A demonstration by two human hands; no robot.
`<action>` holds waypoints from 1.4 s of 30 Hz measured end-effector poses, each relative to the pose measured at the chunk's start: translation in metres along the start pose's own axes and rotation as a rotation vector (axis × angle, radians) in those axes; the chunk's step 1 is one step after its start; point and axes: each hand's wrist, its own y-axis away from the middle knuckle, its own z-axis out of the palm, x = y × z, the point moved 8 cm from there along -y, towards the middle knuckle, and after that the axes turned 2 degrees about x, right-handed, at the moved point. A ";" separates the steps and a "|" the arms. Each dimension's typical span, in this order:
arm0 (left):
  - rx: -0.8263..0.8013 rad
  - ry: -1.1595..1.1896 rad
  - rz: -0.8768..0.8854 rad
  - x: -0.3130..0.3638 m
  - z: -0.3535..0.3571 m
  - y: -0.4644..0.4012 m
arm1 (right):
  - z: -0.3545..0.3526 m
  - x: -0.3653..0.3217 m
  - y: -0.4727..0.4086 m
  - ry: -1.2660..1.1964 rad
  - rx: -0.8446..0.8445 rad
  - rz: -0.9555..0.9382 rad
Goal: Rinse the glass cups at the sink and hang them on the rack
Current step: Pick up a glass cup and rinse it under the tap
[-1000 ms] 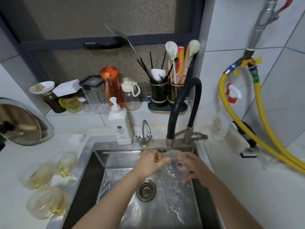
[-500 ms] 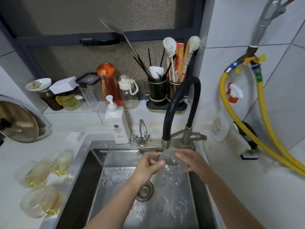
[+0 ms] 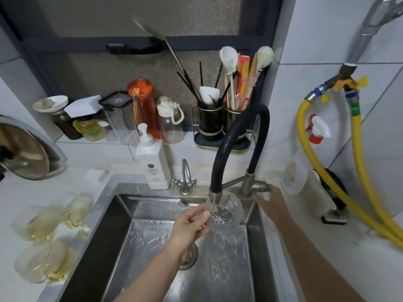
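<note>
Water runs from the black faucet (image 3: 237, 149) into a clear glass cup (image 3: 226, 209), which the left hand (image 3: 189, 227) grips by its side over the sink (image 3: 122, 214). At about two o'clock from the cup, the right hand (image 3: 269, 198) rests on the faucet lever (image 3: 260, 185); whether its fingers curl round it I cannot tell. Wet, thin glass likely feels light, slick and breakable, so a firm wrap around the body seems safest. Three more cups (image 3: 43, 234) wait on the tabletop (image 3: 13, 192) at nine o'clock.
</note>
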 end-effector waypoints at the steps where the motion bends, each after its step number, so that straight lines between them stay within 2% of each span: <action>1: 0.004 -0.002 0.003 -0.001 -0.003 -0.001 | 0.000 -0.001 0.002 0.004 -0.004 0.017; 5: 0.001 -0.015 0.024 0.000 -0.006 0.005 | 0.004 -0.016 0.022 -0.077 -0.008 0.012; 7: 0.014 0.003 0.037 0.001 -0.008 0.010 | 0.014 -0.030 0.043 -0.154 -0.067 0.006; 10: 0.064 0.009 0.054 0.001 -0.016 0.017 | 0.043 -0.038 0.097 -0.223 -0.193 0.120; 13: 0.069 -0.009 0.079 0.000 -0.023 0.027 | 0.075 -0.045 0.150 -0.450 -0.274 0.228; 17: 0.097 -0.070 0.059 -0.009 -0.037 0.043 | 0.096 -0.052 0.177 -0.625 -0.306 0.239; 20: 0.140 -0.136 0.039 -0.016 -0.052 0.054 | 0.100 -0.053 0.181 -0.600 -0.311 0.211; 26: 0.146 -0.219 -0.035 -0.027 -0.073 0.075 | 0.116 -0.042 0.192 -0.361 -0.328 0.182; 32: 0.205 -0.243 -0.085 -0.030 -0.097 0.088 | 0.126 -0.067 0.202 -0.207 -0.350 0.087; 36: 0.250 -0.188 -0.062 -0.021 -0.115 0.095 | 0.136 -0.082 0.208 -0.254 -0.348 0.067; 42: 0.249 -0.014 -0.007 0.001 -0.139 0.107 | 0.152 -0.105 0.231 -0.472 -0.389 0.084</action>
